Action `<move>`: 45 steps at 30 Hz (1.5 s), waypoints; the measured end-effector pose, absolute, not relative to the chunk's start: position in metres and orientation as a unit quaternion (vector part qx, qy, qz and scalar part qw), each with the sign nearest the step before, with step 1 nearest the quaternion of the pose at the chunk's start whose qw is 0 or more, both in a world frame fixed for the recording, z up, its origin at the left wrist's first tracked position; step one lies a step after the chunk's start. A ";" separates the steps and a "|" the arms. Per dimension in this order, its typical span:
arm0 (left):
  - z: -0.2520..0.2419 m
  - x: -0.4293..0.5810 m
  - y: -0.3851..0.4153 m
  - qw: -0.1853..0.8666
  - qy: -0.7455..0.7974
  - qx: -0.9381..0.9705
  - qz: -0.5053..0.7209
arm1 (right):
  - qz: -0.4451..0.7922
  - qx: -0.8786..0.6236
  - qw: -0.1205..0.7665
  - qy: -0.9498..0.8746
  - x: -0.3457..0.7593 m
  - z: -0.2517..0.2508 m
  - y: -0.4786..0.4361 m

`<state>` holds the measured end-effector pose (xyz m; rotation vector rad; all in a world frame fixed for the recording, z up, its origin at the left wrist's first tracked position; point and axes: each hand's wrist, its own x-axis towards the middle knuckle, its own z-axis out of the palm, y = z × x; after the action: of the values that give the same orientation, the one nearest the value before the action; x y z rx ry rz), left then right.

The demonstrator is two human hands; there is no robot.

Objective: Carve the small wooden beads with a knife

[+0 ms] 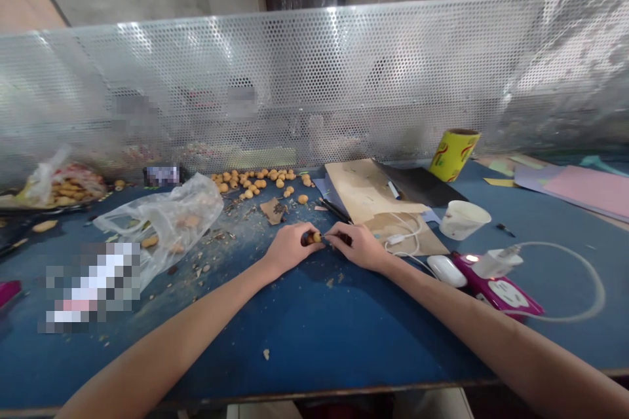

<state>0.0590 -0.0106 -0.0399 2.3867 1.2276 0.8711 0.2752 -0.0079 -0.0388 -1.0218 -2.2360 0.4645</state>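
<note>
My left hand [291, 247] is closed round a small round tan ball [317, 237], pinched between thumb and fingers just above the blue tabletop [304, 334]. Something darker brown shows beside the ball inside that grip. Opposite it, my right hand [361, 245] is closed on a thin tool with a dark handle [346, 239]. Its fine tip points left at the ball; whether the two touch I cannot tell. Several similar tan balls [246, 182] lie loose behind my hands, near a torn brown scrap [273, 211].
A clear plastic bag [167, 222] and scattered crumbs lie left. To the right are brown paper [358, 191], a white cup [464, 219], a yellow roll [455, 154] and a magenta power strip [506, 291] with a white cable. A perforated metal panel [314, 78] stands behind.
</note>
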 end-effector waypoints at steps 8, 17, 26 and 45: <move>-0.041 0.058 -0.010 0.158 0.429 0.835 0.307 | 0.181 -0.388 0.316 -0.846 0.275 -0.041 -0.008; -0.041 0.058 -0.011 0.157 0.431 0.833 0.310 | 0.173 -0.383 0.324 -0.848 0.276 -0.040 -0.008; -0.038 0.060 -0.013 0.162 0.431 0.834 0.304 | 0.171 -0.378 0.323 -0.851 0.275 -0.040 -0.009; -0.040 0.060 -0.012 0.149 0.436 0.833 0.307 | 0.162 -0.371 0.309 -0.861 0.275 -0.041 -0.007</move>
<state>0.0602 -0.0119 -0.0395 2.3939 1.2529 0.8829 0.2753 -0.0070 -0.0411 -0.9795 -2.2752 0.4280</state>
